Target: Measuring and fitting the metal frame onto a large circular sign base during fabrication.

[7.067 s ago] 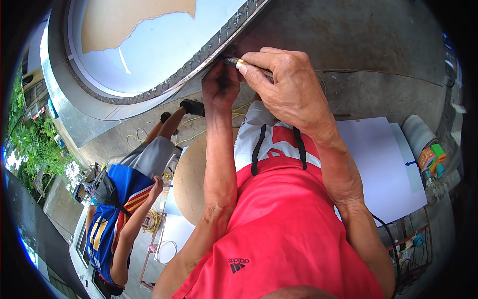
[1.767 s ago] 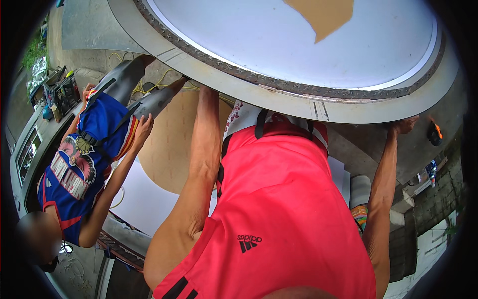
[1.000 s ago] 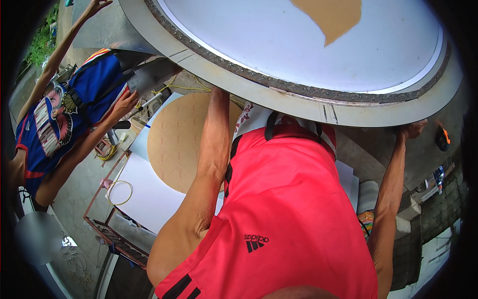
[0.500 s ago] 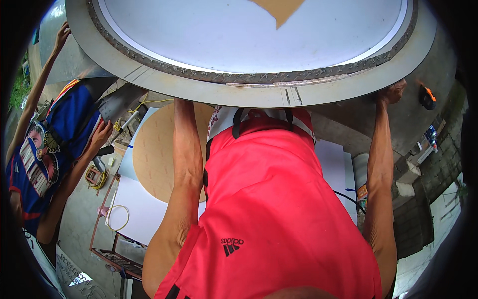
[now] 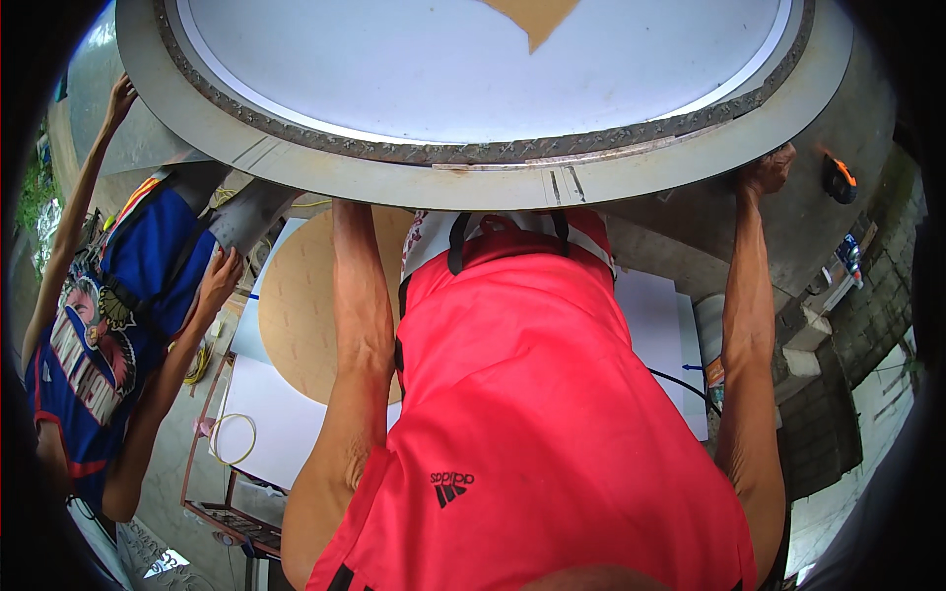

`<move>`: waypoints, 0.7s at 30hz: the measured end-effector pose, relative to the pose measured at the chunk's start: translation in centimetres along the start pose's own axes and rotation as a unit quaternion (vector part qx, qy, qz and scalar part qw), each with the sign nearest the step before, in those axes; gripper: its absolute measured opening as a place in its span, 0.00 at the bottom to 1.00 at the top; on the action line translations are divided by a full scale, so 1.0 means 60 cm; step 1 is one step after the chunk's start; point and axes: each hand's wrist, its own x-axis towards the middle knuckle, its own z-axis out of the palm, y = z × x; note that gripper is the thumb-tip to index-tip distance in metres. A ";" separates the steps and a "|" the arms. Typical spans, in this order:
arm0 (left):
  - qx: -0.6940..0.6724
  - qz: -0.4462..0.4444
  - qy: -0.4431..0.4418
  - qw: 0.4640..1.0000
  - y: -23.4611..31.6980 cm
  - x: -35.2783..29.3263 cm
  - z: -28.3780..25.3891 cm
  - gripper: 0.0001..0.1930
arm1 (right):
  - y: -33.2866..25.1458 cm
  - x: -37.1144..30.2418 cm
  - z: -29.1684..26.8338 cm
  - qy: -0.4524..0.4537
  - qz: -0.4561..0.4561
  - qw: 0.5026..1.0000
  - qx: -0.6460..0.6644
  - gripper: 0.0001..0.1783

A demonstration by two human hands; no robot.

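Observation:
A large round panel (image 5: 473, 89) with a white face, a dark rough ring and a grey metal rim (image 5: 394, 182) spans the top of the view. My left forearm (image 5: 360, 286) reaches up under its near edge, and the rim hides that hand. At the rim's right side is my right hand (image 5: 769, 169), its fingers curled closed against the edge and partly under it. Just right of this hand, an orange and black tape measure (image 5: 840, 181) lies on a grey metal surface (image 5: 788, 231). A torn brown patch (image 5: 532, 18) shows on the white face.
At the left stands a co-worker in a blue jersey (image 5: 148, 246), one hand (image 5: 122, 97) at a grey sheet, the other (image 5: 219, 278) low by the leg. Below the panel are a round brown board (image 5: 305, 305) and white sheets (image 5: 266, 419). Concrete blocks (image 5: 808, 340) sit at right.
The panel and the tape measure sit slightly further left in the view. The co-worker has shifted a little lower and toward me. My hands keep their places at the panel's edge.

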 end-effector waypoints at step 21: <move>0.134 0.024 -0.031 0.990 0.191 0.266 -0.141 0.24 | 0.018 -0.004 -0.004 -0.016 -0.006 1.000 0.013 0.20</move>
